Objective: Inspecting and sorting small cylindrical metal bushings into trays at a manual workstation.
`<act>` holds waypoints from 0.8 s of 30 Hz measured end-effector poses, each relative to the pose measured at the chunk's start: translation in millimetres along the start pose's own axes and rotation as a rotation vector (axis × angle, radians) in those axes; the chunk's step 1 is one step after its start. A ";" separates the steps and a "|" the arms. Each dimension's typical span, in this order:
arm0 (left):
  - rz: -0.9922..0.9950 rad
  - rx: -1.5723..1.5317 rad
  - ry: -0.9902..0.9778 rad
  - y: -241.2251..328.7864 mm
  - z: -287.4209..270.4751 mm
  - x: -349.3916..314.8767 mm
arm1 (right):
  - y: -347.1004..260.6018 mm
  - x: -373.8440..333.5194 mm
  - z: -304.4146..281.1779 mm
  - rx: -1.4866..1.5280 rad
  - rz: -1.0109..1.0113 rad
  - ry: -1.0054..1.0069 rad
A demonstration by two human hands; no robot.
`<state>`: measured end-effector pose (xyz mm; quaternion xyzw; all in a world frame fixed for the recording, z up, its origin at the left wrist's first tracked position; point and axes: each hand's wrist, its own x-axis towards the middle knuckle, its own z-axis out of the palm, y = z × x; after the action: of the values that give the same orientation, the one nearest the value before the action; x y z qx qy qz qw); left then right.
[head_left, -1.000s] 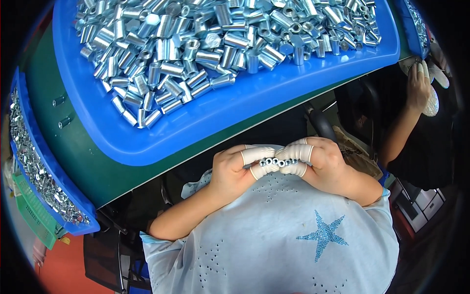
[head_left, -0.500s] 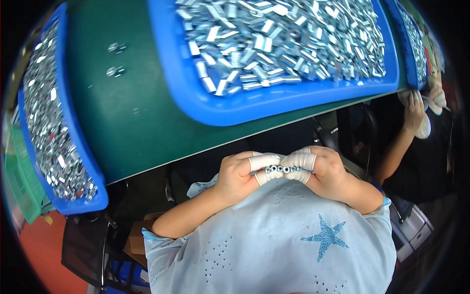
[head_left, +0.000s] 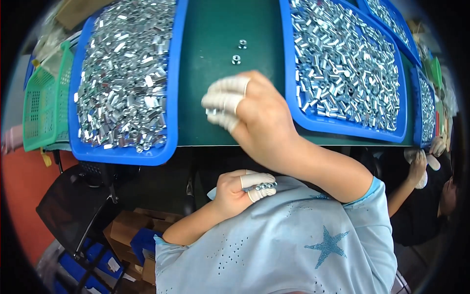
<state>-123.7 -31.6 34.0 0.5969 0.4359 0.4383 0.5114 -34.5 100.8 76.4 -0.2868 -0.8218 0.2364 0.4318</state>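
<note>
Near my chest, my left hand (head_left: 235, 193) is closed around a short row of small hollow metal sleeves (head_left: 265, 186), whose round ends show between thumb and fingers. White finger covers sheathe the fingertips of both hands. Stretched forward above the green table (head_left: 230, 19), my right hand (head_left: 249, 110) pinches at least one shiny metal sleeve (head_left: 211, 112); its fingers partly hide what else it holds. It hovers between the two big trays. Just beyond it, one metal piece (head_left: 242, 44) and another metal piece (head_left: 236, 60) stand on the table.
A blue tray (head_left: 172, 98) full of metal sleeves lies to the left, and a second blue tray (head_left: 333, 129) to the right. Further blue trays line the far right. A green basket (head_left: 41, 110) sits at the far left, and a co-worker's hand (head_left: 417, 169) shows at right.
My hands have parted: the right moved forward and left over the table, while the left stayed near my chest with its row. The view has swung left, so the trays sit further right.
</note>
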 end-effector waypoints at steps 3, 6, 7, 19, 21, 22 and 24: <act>-0.061 -0.080 0.042 -0.6 3.9 -2.9 | 8.5 11.2 9.9 -0.212 0.077 0.000; -0.065 -0.072 0.032 -2.0 0.4 0.0 | 11.5 11.0 12.9 -0.358 0.118 -0.007; -0.071 -0.071 0.017 -2.6 -0.7 1.2 | 11.4 9.4 12.5 -0.395 0.118 -0.016; 0.059 -0.007 0.080 -2.1 -8.8 10.8 | -46.0 -38.5 -52.9 0.089 0.244 -0.163; 0.024 -0.017 0.060 -1.6 -7.3 12.1 | -44.7 -57.0 -69.4 0.089 0.299 -0.254; 0.001 -0.021 0.042 -1.8 -5.7 13.2 | -43.2 -64.7 -75.2 0.087 0.342 -0.341; -0.028 -0.037 0.007 -4.9 0.0 15.3 | -38.7 -81.9 -80.1 0.101 0.419 -0.351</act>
<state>-120.5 -16.3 30.3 0.5799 0.4378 0.4411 0.5268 60.7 28.8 95.3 -0.3833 -0.7941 0.4071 0.2384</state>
